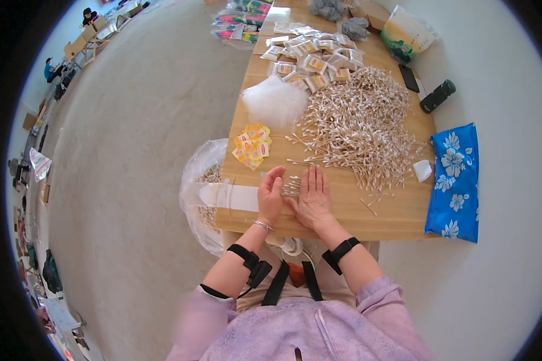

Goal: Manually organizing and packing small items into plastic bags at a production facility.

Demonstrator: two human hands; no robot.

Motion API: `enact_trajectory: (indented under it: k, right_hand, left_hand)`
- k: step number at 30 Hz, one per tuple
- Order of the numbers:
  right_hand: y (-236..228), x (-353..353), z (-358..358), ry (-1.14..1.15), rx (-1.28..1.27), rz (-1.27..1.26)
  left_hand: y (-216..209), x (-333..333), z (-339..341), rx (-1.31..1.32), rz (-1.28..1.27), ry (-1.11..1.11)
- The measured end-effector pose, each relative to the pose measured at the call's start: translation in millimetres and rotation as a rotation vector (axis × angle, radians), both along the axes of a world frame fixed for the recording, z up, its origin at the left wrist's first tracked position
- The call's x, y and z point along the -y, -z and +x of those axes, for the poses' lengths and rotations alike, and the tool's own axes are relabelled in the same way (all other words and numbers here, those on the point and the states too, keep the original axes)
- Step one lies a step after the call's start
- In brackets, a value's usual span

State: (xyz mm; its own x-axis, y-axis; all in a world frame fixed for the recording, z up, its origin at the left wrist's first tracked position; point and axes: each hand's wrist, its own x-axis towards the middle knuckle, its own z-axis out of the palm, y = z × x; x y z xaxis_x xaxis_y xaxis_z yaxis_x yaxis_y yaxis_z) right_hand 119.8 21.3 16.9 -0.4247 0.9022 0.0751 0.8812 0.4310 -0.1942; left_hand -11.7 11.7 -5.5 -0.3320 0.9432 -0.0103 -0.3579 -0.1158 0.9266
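Observation:
Between my two hands, near the front edge of the table, lies a small row of cotton swabs [292,186]. My right hand [312,195] rests flat along their right side, fingers stretched out and pointing away from me. On the other side my left hand [270,195] stands on edge, its fingers slightly curved and its palm toward the swabs. A white strip [244,198] runs from beside my left wrist out over the table's left edge. Beyond my hands spreads a large heap of loose cotton swabs [361,120]; a few stray ones lie close to my right fingertips.
Yellow printed cards [252,146], clear plastic bags [274,102] and filled packets [316,63] lie on the wooden table [397,219]. At right are a blue floral pouch [454,180], dark bottle [438,96] and phone [409,78]. A swab-filled plastic bag [196,165] hangs left.

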Motion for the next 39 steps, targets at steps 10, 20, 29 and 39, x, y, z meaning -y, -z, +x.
enact_trajectory:
  k: [10,20,29,39]
  right_hand:
    - [-6,7,-3,-0.014,0.123,-0.080]
    - [-4,6,-3,0.092,-0.028,0.016]
    - [-1,-3,-6,0.061,0.022,-0.011]
    - [3,9,12,0.015,-0.349,0.004]
  left_hand:
    - [-2,1,-2,-0.108,0.008,0.023]
    - [-1,2,-2,-0.109,0.001,-0.001]
    - [-1,2,1,-0.104,0.019,-0.030]
    - [-3,3,-2,-0.017,-0.009,-0.031]
